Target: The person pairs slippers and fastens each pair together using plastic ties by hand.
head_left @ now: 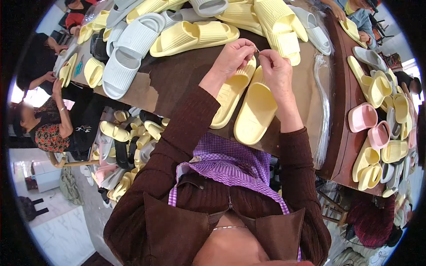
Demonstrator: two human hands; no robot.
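Note:
Two yellow slide sandals lie side by side on the brown-covered table in front of me, a left one point(234, 94) and a right one point(256, 111), with their open heels toward me. My left hand point(235, 57) is closed in a pinch above the far end of the left sandal. Close beside it, over the right sandal's far end, my right hand point(277, 74) is pinched too. The fingertips of both hands almost meet. Whatever lies between them is too thin and small to make out. My hands partly hide the straps of both sandals.
Yellow slides point(195, 36) and grey slides point(128, 55) are heaped along the table's far side. A bundle of thin white strands point(321, 111) lies at right. More slides, some pink point(362, 118), cover a table there. Co-workers handle slides at left point(66, 70) and far right.

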